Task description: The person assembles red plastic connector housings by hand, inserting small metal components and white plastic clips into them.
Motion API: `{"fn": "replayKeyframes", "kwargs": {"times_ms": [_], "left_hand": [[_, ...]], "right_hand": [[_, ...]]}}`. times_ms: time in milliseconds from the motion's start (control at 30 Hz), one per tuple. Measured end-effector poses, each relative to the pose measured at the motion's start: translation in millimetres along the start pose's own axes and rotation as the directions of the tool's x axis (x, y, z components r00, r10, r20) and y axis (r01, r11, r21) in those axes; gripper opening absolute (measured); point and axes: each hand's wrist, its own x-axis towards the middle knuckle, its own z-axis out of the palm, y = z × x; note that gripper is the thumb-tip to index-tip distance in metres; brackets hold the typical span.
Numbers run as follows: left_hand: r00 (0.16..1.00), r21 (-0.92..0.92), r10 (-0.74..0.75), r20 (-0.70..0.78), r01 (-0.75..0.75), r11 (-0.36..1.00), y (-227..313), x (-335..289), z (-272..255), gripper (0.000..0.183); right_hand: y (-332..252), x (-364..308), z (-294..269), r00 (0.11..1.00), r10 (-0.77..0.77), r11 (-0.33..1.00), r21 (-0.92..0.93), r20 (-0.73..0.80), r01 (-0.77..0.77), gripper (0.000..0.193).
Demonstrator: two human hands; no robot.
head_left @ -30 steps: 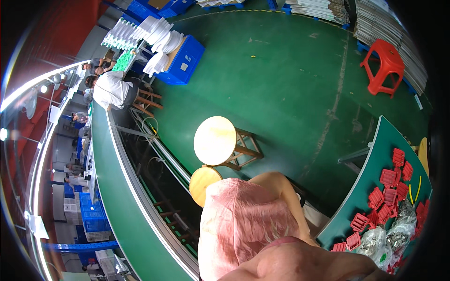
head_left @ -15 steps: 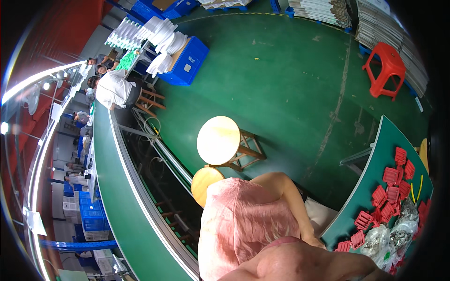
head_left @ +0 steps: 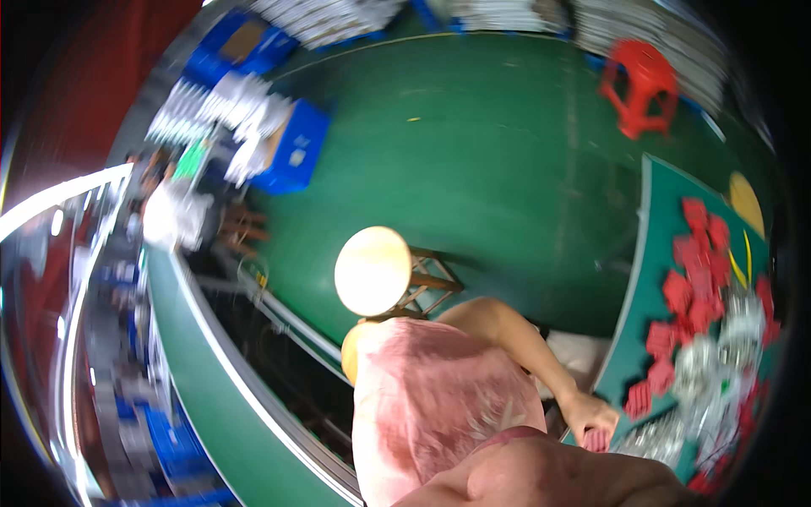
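Observation:
My left hand [head_left: 589, 413] is at the near edge of the green table [head_left: 635, 351] on the right. Its fingers are curled round a small red slotted plastic piece [head_left: 596, 439]. The bent arm reaches across from my pink top [head_left: 422, 380]. My right hand is out of view. Several more red slotted pieces [head_left: 698, 270] lie in a loose heap farther along the table. Beside them are clear plastic bags [head_left: 694, 363] with contents I cannot make out, and a yellow strip [head_left: 738, 269].
A round-topped wooden stool [head_left: 372, 271] stands just beyond me. A long green conveyor [head_left: 215, 372] runs along the left, where a person in white [head_left: 173, 215] sits blurred. Farther off are a blue crate [head_left: 296, 148], a red plastic stool [head_left: 639, 89] and stacked flat sheets [head_left: 650, 42].
The view has swung, so the surroundings sit differently and look smeared. My left hand, mostly hidden before, now shows at the table edge with a red slotted piece in its fingers.

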Motion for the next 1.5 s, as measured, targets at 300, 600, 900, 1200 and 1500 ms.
{"fn": "replayKeyframes", "kwargs": {"times_ms": [300,600,900,1200,1500], "left_hand": [[0.971,0.1,-0.205,0.125,0.193,0.976,43.2,7.9,-38.2,0.062],[0.932,0.195,-0.28,0.229,0.238,0.951,36.8,10.7,-34.4,0.064],[0.949,0.149,-0.2,0.243,0.167,0.975,50.3,12.1,-15.8,0.064],[0.938,0.098,-0.199,0.283,0.178,0.979,53.8,17.4,-3.0,0.066],[0.964,0.129,-0.152,0.217,0.126,0.984,45.2,24.6,13.6,0.064]], "right_hand": [[-83.8,20.9,-41.3,0.733,0.539,0.727,-0.21,-0.415,-0.653,0.027],[-99.6,-3.4,-37.2,0.493,0.649,0.513,-0.144,-0.579,-0.846,0.028],[-99.9,-0.6,-27.4,0.496,0.618,0.514,-0.164,-0.61,-0.842,0.021],[-84.9,-1.7,-24.6,0.557,0.621,0.554,-0.194,-0.551,-0.81,0.013],[-104.8,14.9,-38.4,0.378,0.681,0.595,0.172,-0.627,-0.785,0.009]]}}
